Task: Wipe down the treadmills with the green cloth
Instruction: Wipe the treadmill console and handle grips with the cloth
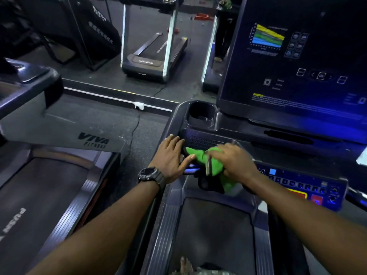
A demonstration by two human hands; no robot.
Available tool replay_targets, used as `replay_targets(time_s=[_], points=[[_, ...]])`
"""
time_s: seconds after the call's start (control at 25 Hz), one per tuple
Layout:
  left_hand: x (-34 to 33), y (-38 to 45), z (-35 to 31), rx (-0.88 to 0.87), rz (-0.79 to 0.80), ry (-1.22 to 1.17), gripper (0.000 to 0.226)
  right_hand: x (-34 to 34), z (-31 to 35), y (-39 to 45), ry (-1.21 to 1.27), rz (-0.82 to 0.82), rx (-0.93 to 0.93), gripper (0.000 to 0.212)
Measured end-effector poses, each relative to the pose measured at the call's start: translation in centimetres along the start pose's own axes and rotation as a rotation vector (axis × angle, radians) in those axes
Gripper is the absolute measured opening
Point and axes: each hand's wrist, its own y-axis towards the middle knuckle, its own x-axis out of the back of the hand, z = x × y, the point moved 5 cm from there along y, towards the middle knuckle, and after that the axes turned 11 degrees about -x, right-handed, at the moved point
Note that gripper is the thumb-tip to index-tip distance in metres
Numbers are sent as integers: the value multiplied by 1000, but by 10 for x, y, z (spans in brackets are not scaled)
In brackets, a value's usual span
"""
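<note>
Right hand (232,161) is curled over the bunched green cloth (213,162), pressing it onto the left end of the treadmill console (200,139), just near of the perforated speaker grille (202,141). Something thin and metallic sticks up beside its fingers; can't tell what it is. Part of the cloth hangs down off the near edge of the console, so only the wad under the palm is likely doing the work.

Left hand (172,156) lies flat with fingers spread and straight on the console's left corner, thumb touching the cloth's left tip. Probably bracing the body while the other hand scrubs; it holds nothing. Watch (148,174) on that wrist.

Further out: cup holder (200,113) sits just far of the grille, looks like the next pocket to wipe. Big dark display (294,62) rises far right, lit graphics on it. Button panel (301,185) with blue and red keys lies right of the hands, under the right forearm's line. Running belt (214,231) is below, near.

Second treadmill (59,175) stands to the left, well apart, marked VIVA FITNESS. Third treadmill (155,54) is across the floor, far centre. Judging by position, the job is on one console only, the rest not yet reached.
</note>
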Motion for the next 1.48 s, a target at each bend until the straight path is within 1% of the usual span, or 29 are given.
replay_targets(time_s=[0.04,0.12,0.16,0.2,0.24,0.28,0.36,0.44,0.52,0.56,0.6,0.68,0.72,0.76,0.8,0.84,0.88,0.92,0.96,1.0,1.04,1.08,1.16,1.2,1.24,1.32,1.36,1.4,1.48], points=[[2,0,1,39,-3,-37,94,11,-7,13,72,-52,-78,65],[8,7,6,135,-60,-160,93,31,-13,48,82,-177,-183,59],[10,13,9,191,-110,-212,91,32,-11,67,53,-207,-200,59],[12,19,13,243,-154,-235,89,24,-6,84,22,-201,-174,61],[14,26,17,271,-185,-227,88,9,4,97,-27,-132,-93,62],[15,31,21,276,-202,-204,86,-15,17,102,-96,-51,65,56],[13,45,29,274,-188,-159,84,-56,25,94,-233,73,448,24],[8,58,33,247,-122,-126,86,-67,0,80,-279,191,733,32],[-1,72,36,216,-53,-68,88,-63,-27,77,-249,268,907,37],[-4,77,36,213,-33,-37,89,-59,-36,76,-229,301,952,39],[-7,80,36,226,-32,-17,88,-58,-37,78,-210,302,949,38],[-9,86,35,242,-46,15,87,-52,-21,93,-228,211,826,33],[-10,88,36,238,-50,23,86,-53,-9,101,-228,226,746,30],[-12,88,36,232,-47,19,85,-58,0,106,-199,228,715,29],[-15,86,35,232,-48,12,84,-64,4,103,-200,229,730,27],[-15,84,34,231,-52,10,83,-70,1,96,-202,231,801,25],[-15,83,33,224,-57,14,82,-68,-9,90,-193,247,849,27],[-15,82,33,222,-55,13,81,-67,-23,87,-175,307,871,33],[-15,82,32,216,-49,13,79,-63,-36,84,-156,392,872,36],[-15,82,31,210,-44,18,78,-58,-44,86,-122,454,822,33],[-15,83,29,200,-43,39,77,-54,-45,90,-105,434,735,29],[-13,86,28,189,-44,63,77,-52,-40,97,-76,370,640,27],[-11,88,27,185,-44,65,77,-52,-11,107,-45,278,489,29],[-11,88,30,196,-55,49,76,-54,2,106,-34,245,480,29],[-9,88,33,207,-64,36,74,-57,7,101,-20,202,538,29],[-2,95,40,212,-57,32,72,-53,-9,88,21,182,675,35],[0,101,45,215,-49,36,72,-47,-22,82,36,179,676,33],[1,106,49,219,-45,31,74,-46,-32,81,32,155,614,34],[1,116,54,240,-59,-4,77,-40,-35,90,38,69,297,57]])
